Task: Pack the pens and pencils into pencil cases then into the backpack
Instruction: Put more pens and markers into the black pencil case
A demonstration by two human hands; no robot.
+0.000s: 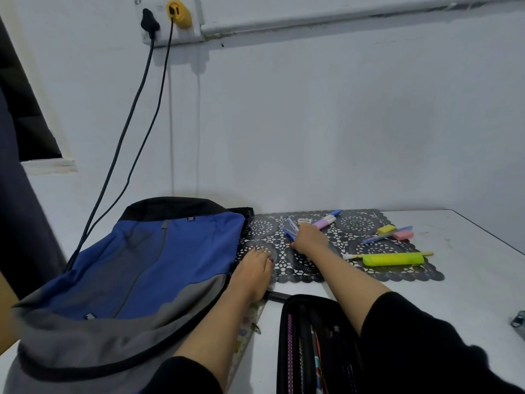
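Note:
On the black lace mat [358, 223], my right hand [308, 239] grips a bunch of blue pens [290, 228] near the mat's far left. My left hand [254, 270] rests flat on the mat's left edge, beside the blue and grey backpack [136, 263]. A black pencil case [312, 345] lies open in front of me with pens inside. A patterned pencil case [247, 334] shows under my left forearm. More stationery lies on the mat: a lilac highlighter [326, 222], a blue pen [383, 236], a yellow eraser [385, 229], a pink eraser [402, 235] and a yellow-green highlighter [393, 259].
The white table [468, 280] stands against a white wall. Two cables [136, 109] hang from a wall socket [167, 21] down behind the backpack. A small white sharpener [304, 221] lies on the mat. A metal object [518, 319] sits at the right edge.

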